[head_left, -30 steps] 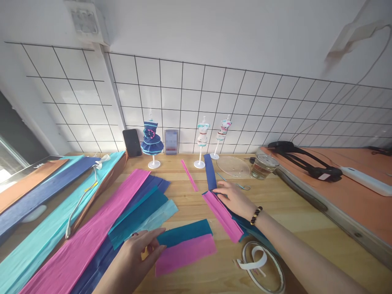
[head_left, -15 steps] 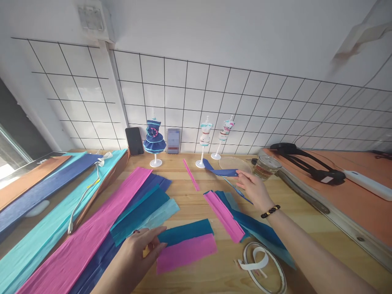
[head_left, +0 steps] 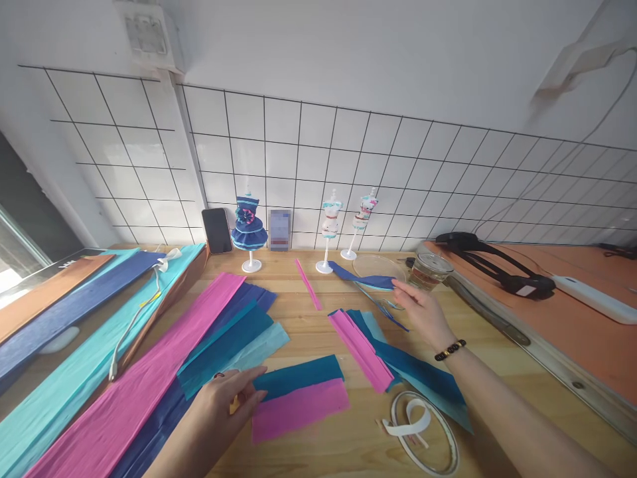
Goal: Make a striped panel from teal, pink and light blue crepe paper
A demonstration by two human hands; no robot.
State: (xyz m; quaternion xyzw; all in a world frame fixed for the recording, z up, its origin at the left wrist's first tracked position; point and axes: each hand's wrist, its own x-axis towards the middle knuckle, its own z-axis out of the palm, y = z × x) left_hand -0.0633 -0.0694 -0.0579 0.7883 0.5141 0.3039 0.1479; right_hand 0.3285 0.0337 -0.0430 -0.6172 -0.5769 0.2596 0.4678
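My right hand, with a dark bead bracelet on its wrist, pinches the end of a dark blue crepe-paper strip. The strip's other end lies by the base of a white mini dress form. My left hand is curled at the left edge of a teal piece and a pink piece of crepe paper. Its thumb and index fingertips reach that edge. A small yellow patch shows inside the curled fingers; what it is stays hidden.
A second mini dress form and one in a blue dress stand at the back. Long crepe strips cover the left. A glass cup, folded paper pieces and a ring of white tape are on the right.
My right hand has moved slightly right and down, pulling the blue strip's held end with it. My left hand stays by the teal and pink paper. The view has shifted a little.
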